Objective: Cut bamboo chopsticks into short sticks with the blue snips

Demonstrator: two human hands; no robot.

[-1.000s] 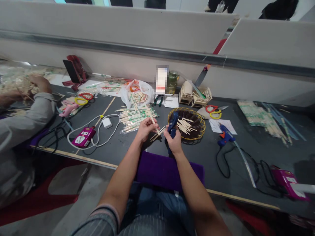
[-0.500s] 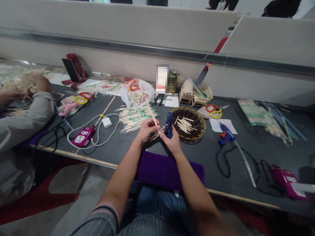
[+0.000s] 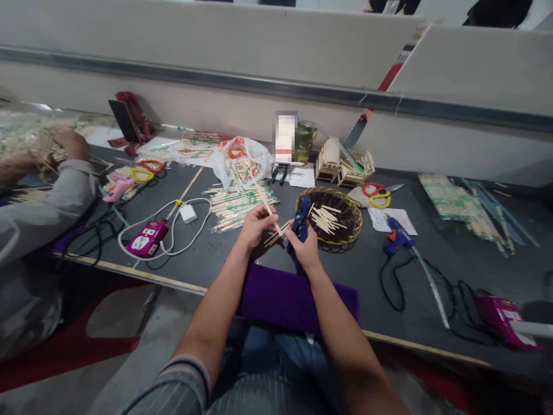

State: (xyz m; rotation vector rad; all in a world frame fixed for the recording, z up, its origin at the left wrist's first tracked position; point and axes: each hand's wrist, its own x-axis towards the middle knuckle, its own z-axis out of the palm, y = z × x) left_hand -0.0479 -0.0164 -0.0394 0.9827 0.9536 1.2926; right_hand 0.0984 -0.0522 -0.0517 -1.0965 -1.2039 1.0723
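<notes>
My left hand (image 3: 256,226) is closed, pinching a pale wooden chopstick (image 3: 268,206) that slants down toward my right hand (image 3: 306,249). My right hand is wrapped round a dark blue hand tool (image 3: 301,214), its working end not clear to me. By my right fingertips a short stick piece (image 3: 285,226) meets the chopstick's lower end at an angle; whether the fingers grip it I cannot tell. Several thin sticks (image 3: 272,240) lie beneath my hands. Just right of the tool, a brown woven basket (image 3: 358,229) holds short cut sticks (image 3: 325,219).
Wrapped chopsticks (image 3: 235,206) and a white plastic bag (image 3: 220,164) lie beyond my left hand. Small wooden models (image 3: 329,161), scissors (image 3: 377,195) and a blue glue gun (image 3: 397,235) are to the right. A purple cloth (image 3: 298,300) covers the front edge. A co-worker's sleeve (image 3: 71,187) is at left.
The chopstick in my left hand has shifted slightly, and a short piece now shows at an angle by its lower end. The blue tool has turned and moved slightly right.
</notes>
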